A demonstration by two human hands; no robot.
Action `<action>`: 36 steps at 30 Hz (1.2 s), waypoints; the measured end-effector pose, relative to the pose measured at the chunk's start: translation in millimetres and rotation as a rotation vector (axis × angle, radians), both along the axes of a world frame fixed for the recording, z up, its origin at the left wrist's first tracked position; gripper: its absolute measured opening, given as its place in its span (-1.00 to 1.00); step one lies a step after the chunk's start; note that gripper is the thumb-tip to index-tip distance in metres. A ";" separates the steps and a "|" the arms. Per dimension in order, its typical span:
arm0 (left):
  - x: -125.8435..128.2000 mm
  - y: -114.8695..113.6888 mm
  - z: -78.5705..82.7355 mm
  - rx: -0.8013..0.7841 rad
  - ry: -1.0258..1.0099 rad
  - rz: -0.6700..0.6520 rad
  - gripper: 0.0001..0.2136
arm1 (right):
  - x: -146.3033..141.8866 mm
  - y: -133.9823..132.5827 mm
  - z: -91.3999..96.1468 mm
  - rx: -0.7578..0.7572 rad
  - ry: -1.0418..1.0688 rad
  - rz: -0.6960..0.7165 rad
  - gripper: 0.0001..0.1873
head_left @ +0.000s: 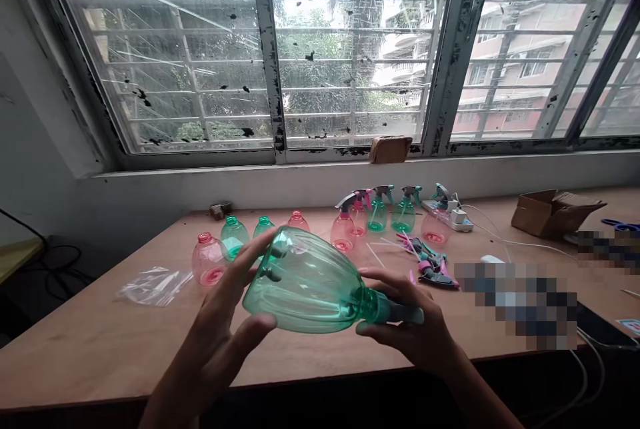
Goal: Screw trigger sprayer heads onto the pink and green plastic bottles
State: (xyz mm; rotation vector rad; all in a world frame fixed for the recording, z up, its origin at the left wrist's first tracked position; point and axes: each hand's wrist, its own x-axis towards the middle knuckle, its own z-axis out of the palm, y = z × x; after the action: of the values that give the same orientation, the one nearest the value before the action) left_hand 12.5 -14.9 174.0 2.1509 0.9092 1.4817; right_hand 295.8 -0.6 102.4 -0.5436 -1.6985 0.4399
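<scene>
A clear green spray bottle (310,286) lies sideways in the air between my hands, above the table's front. Its base rests between the thumb and fingers of my left hand (220,329). My right hand (420,326) is closed around the neck end, where a grey-and-green spray head (400,311) points right. Behind the bottle stand pink bottles (207,262) and green bottles (234,236) with open necks. Farther right, several pink and green spray bottles (403,217) have heads on. Loose spray heads (433,264) lie in a pile right of centre.
A clear plastic bag (156,286) lies on the table (100,342) at left. Toward the right are a white power strip (463,224) with cables, an open cardboard box (550,219), blue-handled scissors (620,224) and a dark phone (607,326). Pixelated patches hide some things. Windows line the back wall.
</scene>
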 end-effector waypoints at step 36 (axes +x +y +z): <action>-10.4 8.2 -13.2 0.150 -0.063 -0.429 -0.17 | 7.2 -7.6 19.4 -0.704 0.406 0.839 -0.68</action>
State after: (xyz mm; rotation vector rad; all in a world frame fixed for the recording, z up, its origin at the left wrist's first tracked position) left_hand 2.1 -6.7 160.8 2.2086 0.2924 1.4202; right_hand 303.1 -8.2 121.8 -0.1712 -1.2769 1.6693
